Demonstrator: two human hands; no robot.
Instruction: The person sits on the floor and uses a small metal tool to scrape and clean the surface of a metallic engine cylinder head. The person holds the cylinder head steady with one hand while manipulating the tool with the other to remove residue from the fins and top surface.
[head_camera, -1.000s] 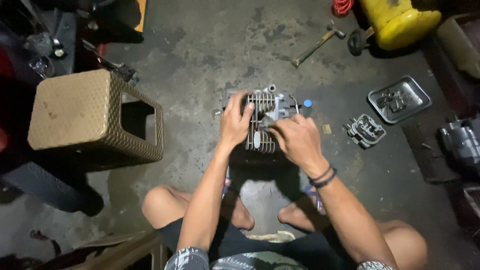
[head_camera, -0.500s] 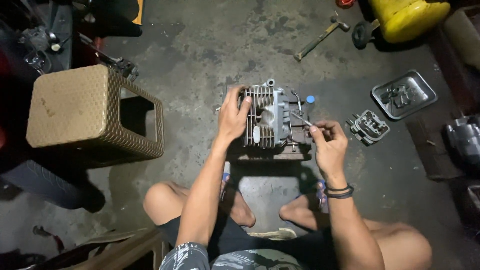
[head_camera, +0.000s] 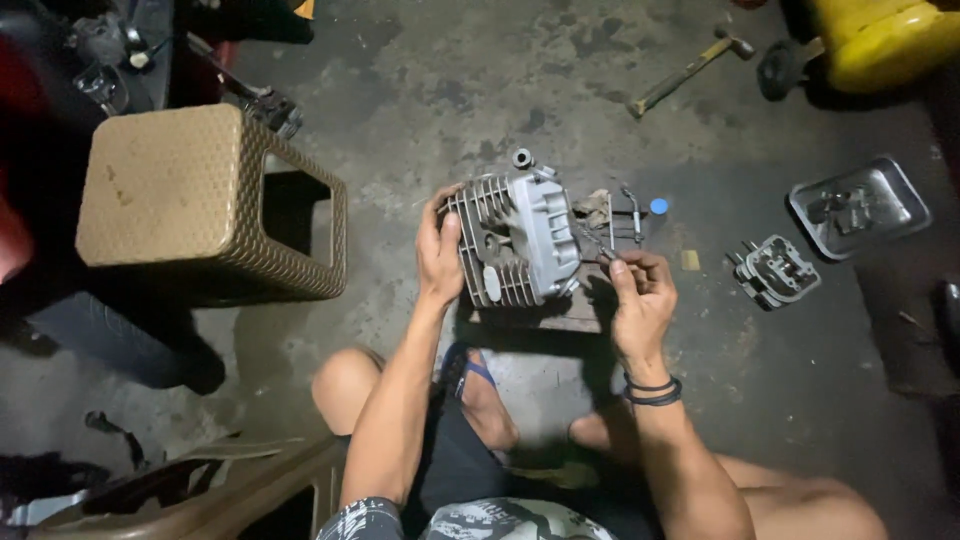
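On the concrete floor (head_camera: 400, 90), between the seated person's knees, a finned engine cylinder head (head_camera: 515, 240) rests tilted on a small wooden block (head_camera: 560, 312). The left hand (head_camera: 438, 255) grips its finned side, steadying it. The right hand (head_camera: 640, 295) pinches a thin metal tool (head_camera: 598, 243) at the head's right edge (its tip is too small to read). A second finned part (head_camera: 775, 270) and a metal tray (head_camera: 860, 205) of small parts lie apart to the right, so disassembly looks partway done, with fittings apparently left on the head.
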